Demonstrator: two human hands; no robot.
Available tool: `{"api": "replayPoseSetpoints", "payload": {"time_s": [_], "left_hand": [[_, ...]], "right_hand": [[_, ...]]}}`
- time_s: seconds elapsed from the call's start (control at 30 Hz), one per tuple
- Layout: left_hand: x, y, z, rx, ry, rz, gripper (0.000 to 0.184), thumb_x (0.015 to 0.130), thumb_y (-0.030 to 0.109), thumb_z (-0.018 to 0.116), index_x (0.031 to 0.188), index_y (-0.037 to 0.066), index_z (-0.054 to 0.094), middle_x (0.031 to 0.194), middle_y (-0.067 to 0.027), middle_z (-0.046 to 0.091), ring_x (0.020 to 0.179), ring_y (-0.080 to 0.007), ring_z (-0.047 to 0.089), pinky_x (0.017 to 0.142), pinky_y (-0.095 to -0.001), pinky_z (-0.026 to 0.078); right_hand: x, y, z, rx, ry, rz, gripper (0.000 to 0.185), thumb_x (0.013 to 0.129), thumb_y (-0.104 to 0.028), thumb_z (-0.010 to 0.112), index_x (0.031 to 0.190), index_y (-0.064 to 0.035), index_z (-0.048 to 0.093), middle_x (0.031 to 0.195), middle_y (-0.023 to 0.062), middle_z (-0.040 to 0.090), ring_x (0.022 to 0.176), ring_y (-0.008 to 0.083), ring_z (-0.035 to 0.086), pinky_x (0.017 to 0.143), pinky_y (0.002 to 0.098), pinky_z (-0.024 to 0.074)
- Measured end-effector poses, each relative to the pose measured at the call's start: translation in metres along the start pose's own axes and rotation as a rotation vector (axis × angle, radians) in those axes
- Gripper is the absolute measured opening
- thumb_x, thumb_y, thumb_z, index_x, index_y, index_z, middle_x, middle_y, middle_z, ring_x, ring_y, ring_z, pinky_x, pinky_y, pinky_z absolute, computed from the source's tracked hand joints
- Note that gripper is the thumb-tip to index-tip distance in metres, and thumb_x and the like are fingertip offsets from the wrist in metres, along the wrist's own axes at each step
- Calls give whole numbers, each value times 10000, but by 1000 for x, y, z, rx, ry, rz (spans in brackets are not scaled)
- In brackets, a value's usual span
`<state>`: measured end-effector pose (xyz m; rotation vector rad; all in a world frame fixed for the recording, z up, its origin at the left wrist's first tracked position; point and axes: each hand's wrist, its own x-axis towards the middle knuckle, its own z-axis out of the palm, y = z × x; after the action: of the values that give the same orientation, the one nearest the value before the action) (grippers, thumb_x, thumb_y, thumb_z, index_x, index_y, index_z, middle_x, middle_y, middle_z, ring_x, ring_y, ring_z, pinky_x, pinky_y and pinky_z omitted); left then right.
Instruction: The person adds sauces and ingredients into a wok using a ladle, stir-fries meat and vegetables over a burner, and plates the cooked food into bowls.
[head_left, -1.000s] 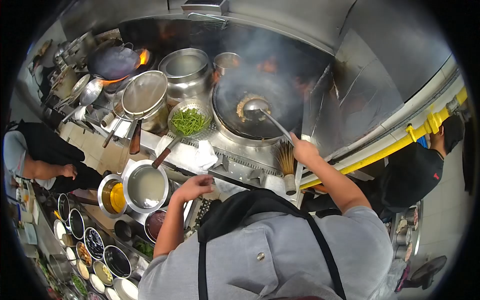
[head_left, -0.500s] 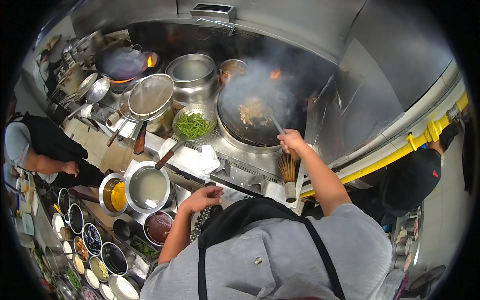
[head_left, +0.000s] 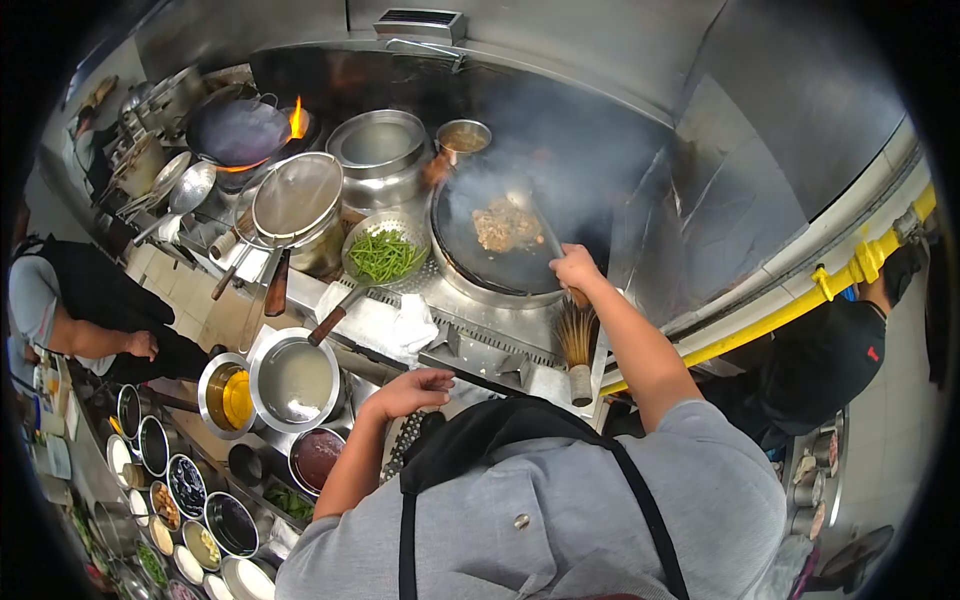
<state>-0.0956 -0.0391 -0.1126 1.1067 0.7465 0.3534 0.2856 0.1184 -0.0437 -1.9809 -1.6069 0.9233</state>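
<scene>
My right hand (head_left: 575, 270) is closed around the handle of a metal ladle (head_left: 546, 228), whose bowl touches browned food (head_left: 505, 226) in a smoking wok (head_left: 465, 252). My left hand (head_left: 410, 393) hangs with its fingers apart and nothing in it, near the stove's front edge. Left of the wok, green beans (head_left: 382, 255) lie in a perforated strainer with a wooden handle (head_left: 328, 324). A white cloth (head_left: 406, 328) sits just in front of the strainer. Below my right hand stands a bamboo brush (head_left: 576, 345).
At the back left, flames (head_left: 298, 120) rise beside a second wok (head_left: 238, 130). A large pot (head_left: 376, 148) and a small pot (head_left: 464, 138) stand behind. Bowls of sauce (head_left: 232, 522) fill the lower left. One person (head_left: 90, 300) stands left, another (head_left: 825, 345) right.
The ladle has shifted in the wok, and the food, earlier beneath its bowl, now lies in a flatter patch. My right hand has moved slightly left and up. My left hand has moved slightly right.
</scene>
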Motion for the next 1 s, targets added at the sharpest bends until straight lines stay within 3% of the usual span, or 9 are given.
{"api": "replayPoseSetpoints", "payload": {"time_s": [0.13, 0.2, 0.37, 0.63, 0.7, 0.87, 0.9, 0.97, 1.0], "left_hand": [[12, -2, 0, 74, -29, 17, 587, 852, 91, 662, 1383, 1, 429, 1321, -147, 538, 1210, -205, 511, 1013, -333, 412], [3, -5, -3, 67, -15, 24, 593, 848, 102, 673, 1381, 3, 432, 1310, -147, 545, 1193, -204, 520, 1005, -335, 420], [3, -8, -15, 79, 8, -34, 579, 841, 115, 684, 1359, -2, 455, 1281, -141, 566, 1156, -201, 538, 985, -340, 434], [76, 60, 12, 425, -18, 233, 554, 809, 192, 716, 1283, -17, 520, 1204, -142, 611, 1083, -211, 577, 913, -330, 468], [78, 77, 16, 729, 262, 254, 560, 765, 220, 735, 1244, -10, 556, 1145, -165, 625, 1034, -226, 600, 888, -325, 473], [162, 117, 21, 1074, 656, 848, 336, 800, 277, 644, 1007, 12, 648, 1041, -202, 646, 913, -374, 626, 775, -452, 511], [183, 119, 22, 1074, 645, 855, 336, 800, 277, 644, 1007, 12, 648, 1041, -202, 646, 913, -374, 626, 775, -452, 511], [215, 115, 26, 1218, 436, 280, 350, 846, 357, 550, 839, 36, 690, 893, -183, 682, 850, -354, 652, 737, -454, 517], [208, 115, 45, 1309, 368, 334, 386, 862, 357, 496, 811, 38, 707, 861, -181, 688, 839, -348, 665, 757, -451, 524]], "right_hand": [[-22, 11, 1, -341, -8, -244, 399, 775, -168, 573, 1153, -41, 565, 997, 256, 630, 941, 410, 612, 841, 456, 475], [-63, 11, -27, -464, -88, -294, 476, 786, -138, 542, 1258, -89, 509, 1089, 255, 613, 1031, 402, 589, 892, 471, 460], [-100, -5, -77, -798, -113, -70, 521, 810, -80, 502, 1324, -146, 459, 1106, 221, 634, 1051, 388, 597, 888, 469, 483], [-65, -2, -21, -700, -18, -61, 460, 827, -78, 489, 1288, -85, 495, 1133, 238, 622, 1068, 396, 590, 900, 457, 487], [-98, -15, -45, -663, -118, -93, 461, 818, -72, 498, 1279, -64, 496, 1129, 244, 620, 1056, 392, 596, 897, 470, 483], [-87, -7, -49, -644, -13, -103, 397, 801, -90, 526, 1195, -57, 562, 1073, 245, 636, 1008, 397, 611, 874, 462, 488], [-82, -4, -40, -583, 70, -117, 371, 796, -106, 539, 1159, -55, 591, 1060, 237, 642, 999, 399, 613, 867, 454, 490], [-86, 7, -32, -384, 80, -94, 380, 761, -139, 599, 1127, -40, 624, 1007, 232, 656, 958, 404, 623, 842, 430, 495], [-103, 1, -38, -288, 114, -111, 388, 763, -134, 619, 1139, -38, 626, 925, 202, 657, 864, 337, 629, 781, 402, 496]]}}
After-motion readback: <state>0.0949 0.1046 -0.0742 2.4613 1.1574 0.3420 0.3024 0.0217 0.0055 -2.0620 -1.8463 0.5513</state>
